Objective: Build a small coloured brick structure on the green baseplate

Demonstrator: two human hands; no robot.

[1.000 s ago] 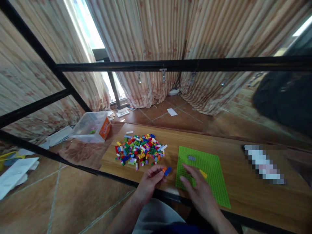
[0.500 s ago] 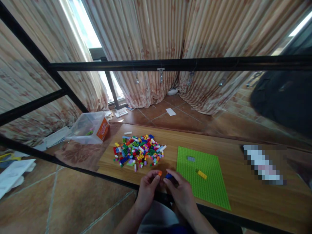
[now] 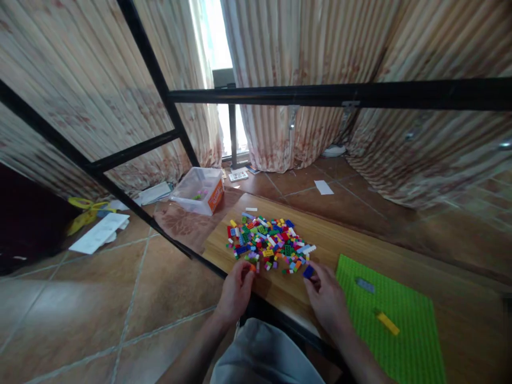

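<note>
My left hand point(image 3: 237, 288) pinches a small orange brick point(image 3: 252, 268) at the near edge of the brick pile. Between the thumb and fingers of my right hand point(image 3: 326, 293) is a blue brick point(image 3: 308, 271). The two hands are apart, one on each side of the pile's near edge. A heap of mixed coloured bricks point(image 3: 268, 240) lies just beyond them on the wooden table. To the right of my right hand lies a green baseplate point(image 3: 408, 304), with a grey brick point(image 3: 365, 285) and a yellow brick point(image 3: 387, 323) on it.
A clear plastic box point(image 3: 196, 192) with an orange label and a few pieces inside stands on the floor beyond the wooden table point(image 3: 288, 290). Black metal bars point(image 3: 260, 96) cross above. White boards point(image 3: 100, 233) and yellow scissors-like handles point(image 3: 82, 213) lie on the left floor.
The view has turned left, so the table and baseplate appear further right. My hands have moved apart, the left one closer to the pile, each keeping its brick.
</note>
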